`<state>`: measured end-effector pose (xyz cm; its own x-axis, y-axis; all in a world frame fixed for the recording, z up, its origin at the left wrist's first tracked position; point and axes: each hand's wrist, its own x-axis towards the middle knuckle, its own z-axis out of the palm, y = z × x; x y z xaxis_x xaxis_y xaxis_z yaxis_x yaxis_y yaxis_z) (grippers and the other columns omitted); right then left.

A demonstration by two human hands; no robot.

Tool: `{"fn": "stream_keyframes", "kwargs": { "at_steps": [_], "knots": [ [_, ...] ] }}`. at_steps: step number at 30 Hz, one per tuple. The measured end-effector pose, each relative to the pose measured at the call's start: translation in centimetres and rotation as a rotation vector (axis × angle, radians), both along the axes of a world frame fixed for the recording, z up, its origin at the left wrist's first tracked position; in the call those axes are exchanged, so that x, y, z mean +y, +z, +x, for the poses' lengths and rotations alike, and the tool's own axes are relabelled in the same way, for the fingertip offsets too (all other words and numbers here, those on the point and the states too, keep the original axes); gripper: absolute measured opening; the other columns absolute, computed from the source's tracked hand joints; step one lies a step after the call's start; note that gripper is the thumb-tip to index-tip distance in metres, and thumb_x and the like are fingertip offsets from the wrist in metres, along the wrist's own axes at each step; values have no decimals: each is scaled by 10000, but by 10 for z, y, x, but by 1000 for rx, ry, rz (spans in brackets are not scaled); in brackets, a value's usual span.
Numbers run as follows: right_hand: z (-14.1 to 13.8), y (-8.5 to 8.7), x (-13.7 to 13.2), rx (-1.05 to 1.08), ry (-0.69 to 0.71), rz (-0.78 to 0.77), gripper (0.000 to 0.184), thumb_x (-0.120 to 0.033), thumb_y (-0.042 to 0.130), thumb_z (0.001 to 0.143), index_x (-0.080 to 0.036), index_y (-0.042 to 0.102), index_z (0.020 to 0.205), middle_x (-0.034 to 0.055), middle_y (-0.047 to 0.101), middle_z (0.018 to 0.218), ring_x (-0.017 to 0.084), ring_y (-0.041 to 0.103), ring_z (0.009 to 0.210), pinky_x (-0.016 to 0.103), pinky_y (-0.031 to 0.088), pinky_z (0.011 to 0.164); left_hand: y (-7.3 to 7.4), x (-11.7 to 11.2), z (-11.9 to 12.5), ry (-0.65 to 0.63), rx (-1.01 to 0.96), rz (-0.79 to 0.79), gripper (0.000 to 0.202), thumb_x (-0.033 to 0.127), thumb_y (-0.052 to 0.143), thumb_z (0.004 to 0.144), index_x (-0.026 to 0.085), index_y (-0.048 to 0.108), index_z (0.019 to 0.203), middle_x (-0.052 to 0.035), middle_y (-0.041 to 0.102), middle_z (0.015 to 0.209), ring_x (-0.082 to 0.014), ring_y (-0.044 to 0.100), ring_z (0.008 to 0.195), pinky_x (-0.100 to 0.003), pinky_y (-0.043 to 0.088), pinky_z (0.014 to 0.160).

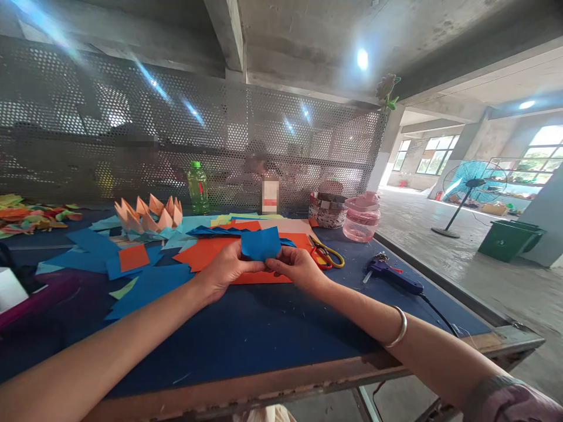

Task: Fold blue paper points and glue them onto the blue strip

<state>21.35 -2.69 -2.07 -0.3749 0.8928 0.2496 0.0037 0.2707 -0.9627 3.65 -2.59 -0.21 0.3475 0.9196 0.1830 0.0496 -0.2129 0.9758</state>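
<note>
A blue piece of paper (261,243) is held up just above the table between both of my hands. My left hand (227,269) pinches its lower left edge with thumb and fingers closed. My right hand (298,267) pinches its lower right edge the same way; a silver bangle (399,328) sits on that wrist. Under the hands lies an orange sheet (206,253) on the dark blue tabletop (246,334).
Red-and-yellow scissors (324,253) and a blue glue gun (391,274) with its cord lie to the right. Pink folded paper crown shapes (149,215), a green bottle (197,187), a woven basket (328,209) and a pink jar (361,218) stand behind. Blue and orange scraps (127,261) cover the left. A perforated metal screen (132,129) backs the table.
</note>
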Motion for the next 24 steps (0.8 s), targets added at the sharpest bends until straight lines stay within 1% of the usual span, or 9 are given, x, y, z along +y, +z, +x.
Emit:
{"fn": "stream_keyframes", "kwargs": {
  "at_steps": [3, 5, 8, 11, 14, 18, 21, 24],
  "knots": [
    [0, 0, 1, 2, 9, 4, 364, -482, 727, 635, -157, 588, 723, -2, 618, 693, 119, 573, 659, 259, 445, 645, 0, 1, -1, -15, -21, -43, 237, 253, 773, 603, 178, 702, 816, -34, 724, 843, -209, 633, 824, -335, 450, 825],
    [0, 0, 1, 5, 18, 10, 364, -482, 731, 629, -159, 584, 709, -3, 621, 694, 118, 575, 661, 258, 444, 648, 1, 0, 0, 19, -43, -88, 194, 235, 776, 582, 183, 698, 752, -10, 705, 761, -182, 616, 752, -304, 449, 766],
    [-1, -1, 0, -17, 33, 17, 354, -489, 713, 650, -157, 600, 699, 7, 635, 701, 119, 580, 662, 255, 441, 642, 4, -2, 2, 91, -76, -151, 172, 213, 790, 528, 186, 644, 615, 37, 626, 606, -134, 550, 615, -257, 418, 656],
    [-2, -1, -2, -54, 31, 8, 354, -494, 711, 655, -154, 614, 678, 15, 652, 703, 122, 583, 656, 253, 443, 635, 6, -4, 3, 102, -107, -190, 201, 197, 795, 495, 188, 602, 549, 58, 575, 552, -112, 502, 560, -247, 400, 624],
    [-3, -1, -4, -52, 29, -6, 355, -483, 747, 618, -160, 603, 643, 5, 657, 685, 123, 586, 647, 251, 451, 637, 5, -4, 2, 83, -124, -227, 183, 188, 793, 506, 185, 621, 567, 50, 596, 579, -115, 521, 584, -255, 417, 662],
    [-3, -1, -4, -35, 32, 7, 359, -479, 763, 595, -167, 585, 617, -3, 655, 669, 124, 590, 641, 254, 463, 643, 2, -1, 0, 16, -147, -293, 199, 181, 803, 522, 170, 678, 677, 7, 650, 685, -136, 563, 663, -264, 429, 694],
    [-3, 0, -4, -34, 28, 18, 350, -485, 741, 620, -170, 590, 641, 0, 654, 673, 136, 601, 653, 268, 465, 647, 1, 0, -2, -39, -177, -310, 214, 195, 806, 557, 155, 703, 741, -33, 676, 760, -153, 586, 710, -275, 440, 720],
    [-2, 1, -5, -30, 13, 10, 320, -470, 693, 676, -168, 590, 671, 10, 657, 694, 140, 612, 679, 264, 456, 647, 2, 1, -4, -16, -218, -315, 194, 252, 797, 615, 154, 713, 760, -41, 684, 770, -146, 593, 700, -287, 452, 749]
  ]
}}
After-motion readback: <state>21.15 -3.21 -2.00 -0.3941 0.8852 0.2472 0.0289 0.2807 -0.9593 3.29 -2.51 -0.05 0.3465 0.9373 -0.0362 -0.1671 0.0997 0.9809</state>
